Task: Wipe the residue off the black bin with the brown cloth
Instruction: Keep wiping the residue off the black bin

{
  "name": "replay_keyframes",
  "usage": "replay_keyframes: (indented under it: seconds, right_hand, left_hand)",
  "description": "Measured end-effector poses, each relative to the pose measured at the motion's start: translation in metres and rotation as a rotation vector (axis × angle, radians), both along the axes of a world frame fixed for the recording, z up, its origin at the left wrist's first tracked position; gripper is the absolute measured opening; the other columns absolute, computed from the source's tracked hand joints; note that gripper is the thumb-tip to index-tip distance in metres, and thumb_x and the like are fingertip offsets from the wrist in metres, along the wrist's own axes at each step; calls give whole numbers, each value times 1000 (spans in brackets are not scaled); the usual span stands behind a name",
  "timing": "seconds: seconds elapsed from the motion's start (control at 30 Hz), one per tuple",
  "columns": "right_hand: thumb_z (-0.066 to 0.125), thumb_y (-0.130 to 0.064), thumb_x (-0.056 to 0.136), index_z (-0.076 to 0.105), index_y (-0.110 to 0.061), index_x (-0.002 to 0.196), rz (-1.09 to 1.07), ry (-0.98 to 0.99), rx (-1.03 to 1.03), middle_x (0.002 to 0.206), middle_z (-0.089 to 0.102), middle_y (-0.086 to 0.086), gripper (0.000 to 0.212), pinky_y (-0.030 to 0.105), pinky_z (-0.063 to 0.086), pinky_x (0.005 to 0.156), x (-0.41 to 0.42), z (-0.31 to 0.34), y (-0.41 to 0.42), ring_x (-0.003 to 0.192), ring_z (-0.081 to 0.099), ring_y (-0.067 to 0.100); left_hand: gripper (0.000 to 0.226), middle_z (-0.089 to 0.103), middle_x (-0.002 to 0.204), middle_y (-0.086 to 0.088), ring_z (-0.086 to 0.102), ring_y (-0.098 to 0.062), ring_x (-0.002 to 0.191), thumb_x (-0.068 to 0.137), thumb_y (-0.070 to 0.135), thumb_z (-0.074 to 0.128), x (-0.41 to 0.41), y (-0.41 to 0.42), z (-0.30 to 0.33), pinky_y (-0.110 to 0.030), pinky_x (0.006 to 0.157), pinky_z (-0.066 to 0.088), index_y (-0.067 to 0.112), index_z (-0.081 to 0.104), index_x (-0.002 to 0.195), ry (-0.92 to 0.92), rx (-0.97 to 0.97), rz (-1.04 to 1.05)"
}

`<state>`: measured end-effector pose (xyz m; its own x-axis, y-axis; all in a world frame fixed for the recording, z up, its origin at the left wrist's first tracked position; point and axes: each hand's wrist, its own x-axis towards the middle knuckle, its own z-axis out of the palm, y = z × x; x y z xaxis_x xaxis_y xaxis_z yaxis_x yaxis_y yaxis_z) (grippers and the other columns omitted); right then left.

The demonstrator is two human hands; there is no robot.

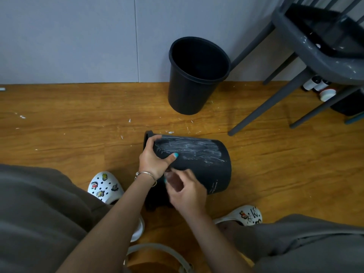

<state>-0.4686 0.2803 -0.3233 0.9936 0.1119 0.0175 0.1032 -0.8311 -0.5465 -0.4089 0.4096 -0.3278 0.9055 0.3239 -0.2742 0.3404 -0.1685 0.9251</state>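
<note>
A black bin (199,162) smeared with white residue (189,149) lies on its side on the wooden floor (78,125), long axis left to right, mouth pointing left. The left hand (155,156) grips its rim end. Just below, touching the bin's near side, the blurred right hand (187,192) clutches a brown cloth (174,179), residue beyond it.

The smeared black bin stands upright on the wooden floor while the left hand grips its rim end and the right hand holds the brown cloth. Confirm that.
Not quite: the head view shows the smeared black bin lying on its side on the wooden floor, not upright. The rest holds: the left hand grips its rim end and the right hand holds the brown cloth.
</note>
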Motion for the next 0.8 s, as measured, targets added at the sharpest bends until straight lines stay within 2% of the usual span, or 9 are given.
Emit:
replay_keyframes:
  seconds: [0.07,0.2,0.27,0.33,0.4,0.47,0.6,0.73,0.8]
  right_hand:
    - [64,-48,80,66,-34,115,21,-11,-106,100,61,-13,38,28,53,70,11,-5,-28,84,63,11]
    - [69,-42,82,68,-30,113,-354,20,-7,102,60,-9,33,26,43,68,21,-2,-37,89,63,16]
    - [67,-46,84,66,-30,115,-279,-1,9,101,59,-10,35,27,47,68,11,-1,-12,87,61,13]
    - [63,-51,83,66,-32,116,-64,-52,15,99,59,-13,38,28,52,68,-1,-2,-2,84,62,10]
    - [64,-52,79,66,-36,114,48,-108,-78,99,59,-13,38,27,53,64,4,-9,-21,81,62,9]
    - [67,-49,80,66,-34,115,-104,-66,-109,110,54,-11,38,24,47,65,14,-9,-44,83,59,10]
    - [67,-45,86,63,-21,117,-584,170,89,132,37,-4,40,28,41,74,33,-8,-78,105,52,17]
    - [73,-33,84,61,-26,109,-491,196,432,127,35,-7,28,36,44,95,46,-6,-85,124,39,20]
    - [73,-33,84,60,-34,105,-379,233,390,125,29,-9,25,42,35,106,49,-7,-81,128,29,21]
  left_hand:
    - [64,55,117,10,53,-11,106,67,24,85,-1,-1,0,-22,88,44,36,48,119,2,9,-9]
    - [65,49,115,15,46,-8,110,70,24,84,1,-7,3,-22,91,39,35,47,122,7,24,12]
    - [64,50,114,15,47,-10,112,69,25,84,1,-8,3,-21,91,38,34,48,121,-3,38,27]
    - [64,52,113,14,50,-13,113,69,25,84,-1,-7,1,-22,90,40,34,48,121,-3,44,24]
    - [65,52,113,13,50,-16,115,69,27,84,-1,-7,0,-23,91,41,36,48,121,7,47,12]
    - [67,50,115,14,48,-15,118,70,29,83,-1,-8,5,-23,94,40,37,47,125,15,54,10]
    - [76,49,123,9,45,-5,108,73,29,81,-11,-1,13,-18,89,40,36,39,135,20,75,-15]
    - [91,54,130,5,51,-6,111,70,32,83,-20,10,12,-18,93,41,44,28,142,5,99,-121]
    - [100,53,133,3,52,-9,116,70,30,83,-17,9,14,-18,94,40,41,19,147,20,93,-96]
